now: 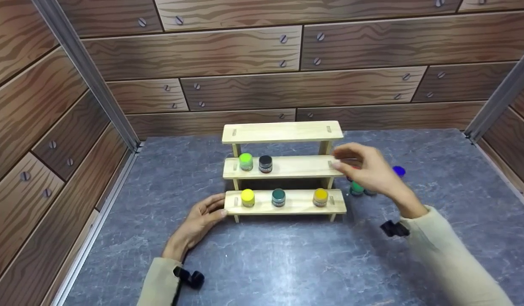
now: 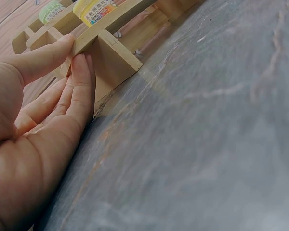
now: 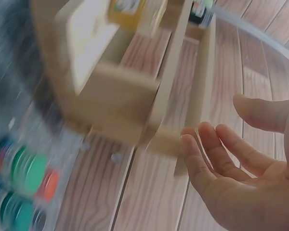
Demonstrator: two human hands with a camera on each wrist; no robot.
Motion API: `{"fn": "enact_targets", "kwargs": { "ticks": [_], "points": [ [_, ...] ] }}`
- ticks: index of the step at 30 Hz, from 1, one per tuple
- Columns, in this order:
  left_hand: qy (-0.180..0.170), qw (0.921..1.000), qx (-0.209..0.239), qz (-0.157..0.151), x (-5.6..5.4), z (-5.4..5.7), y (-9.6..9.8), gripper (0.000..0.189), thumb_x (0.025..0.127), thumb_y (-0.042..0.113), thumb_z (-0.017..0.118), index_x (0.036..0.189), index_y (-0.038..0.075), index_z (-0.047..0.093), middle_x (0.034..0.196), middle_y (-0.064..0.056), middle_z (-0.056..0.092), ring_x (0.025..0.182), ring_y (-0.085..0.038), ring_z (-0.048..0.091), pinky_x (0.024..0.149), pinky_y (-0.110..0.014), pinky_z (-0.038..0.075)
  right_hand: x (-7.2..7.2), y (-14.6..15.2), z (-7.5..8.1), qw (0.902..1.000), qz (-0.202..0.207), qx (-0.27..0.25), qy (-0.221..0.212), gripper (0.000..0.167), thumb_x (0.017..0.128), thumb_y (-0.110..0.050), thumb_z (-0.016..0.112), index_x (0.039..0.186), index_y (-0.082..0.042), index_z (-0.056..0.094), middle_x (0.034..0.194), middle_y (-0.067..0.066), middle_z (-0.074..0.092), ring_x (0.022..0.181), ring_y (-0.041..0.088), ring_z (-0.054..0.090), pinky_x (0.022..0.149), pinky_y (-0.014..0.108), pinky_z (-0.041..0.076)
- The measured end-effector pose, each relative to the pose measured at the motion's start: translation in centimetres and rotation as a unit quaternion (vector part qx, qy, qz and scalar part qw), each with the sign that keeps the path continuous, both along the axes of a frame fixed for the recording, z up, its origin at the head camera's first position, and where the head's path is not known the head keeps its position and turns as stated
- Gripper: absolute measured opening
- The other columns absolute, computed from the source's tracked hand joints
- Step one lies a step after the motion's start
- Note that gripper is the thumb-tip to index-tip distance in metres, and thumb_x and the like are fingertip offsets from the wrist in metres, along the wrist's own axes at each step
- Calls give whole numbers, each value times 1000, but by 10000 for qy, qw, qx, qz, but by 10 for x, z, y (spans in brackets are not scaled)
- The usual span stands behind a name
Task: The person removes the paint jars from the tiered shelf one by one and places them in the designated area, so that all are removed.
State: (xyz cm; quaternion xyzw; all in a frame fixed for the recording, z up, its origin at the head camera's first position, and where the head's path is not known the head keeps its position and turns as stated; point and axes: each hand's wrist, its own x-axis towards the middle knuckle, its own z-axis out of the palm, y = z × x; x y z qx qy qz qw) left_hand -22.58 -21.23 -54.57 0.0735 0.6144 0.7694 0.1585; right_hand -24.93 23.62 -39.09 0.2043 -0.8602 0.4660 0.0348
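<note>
A three-tier wooden display stand [image 1: 283, 131] stands on the table. My left hand [image 1: 201, 219] pinches the left end of its bottom shelf, thumb at the top edge and fingers alongside and below. On the middle shelf are a light green paint jar [image 1: 246, 162] and a black paint jar [image 1: 265, 164]. The bottom shelf bears a yellow paint jar [image 1: 248, 198], a dark green one and an orange-yellow paint jar [image 1: 320, 197]. My right hand [image 1: 370, 170] is at the middle shelf's right end, thumb and fingers apart with nothing between them.
Right of the stand, several loose paint jars sit on the table, among them a green jar [image 1: 356, 188] and a blue-lidded jar [image 1: 399, 171]; my right hand partly hides the group. Wood-patterned walls [image 1: 245, 51] enclose the grey marbled tabletop [image 1: 279, 263] at the back and sides.
</note>
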Motion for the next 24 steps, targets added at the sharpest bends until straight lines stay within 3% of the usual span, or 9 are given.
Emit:
{"fn": "enact_targets", "kwargs": {
  "ticks": [9, 24],
  "points": [
    [4, 10000, -21, 15, 0, 1, -1, 71, 99, -1, 69, 159, -13, 34, 156, -28, 50, 123, -17, 66, 108, -28, 55, -12, -45, -5, 9984, 524, -185, -74, 36, 97, 2, 73, 130, 13, 64, 132, 31, 67, 125, 47, 67, 110, 49, 55],
    [20, 10000, 7, 14, 2, 2, 0, 69, 99, -1, 69, 158, -13, 35, 151, -20, 56, 123, -16, 65, 106, -25, 55, -19, -94, -11, 9964, 808, -2, -255, 36, 100, -6, 73, 133, 6, 66, 131, 24, 69, 125, 39, 68, 108, 46, 58]
  ]
}}
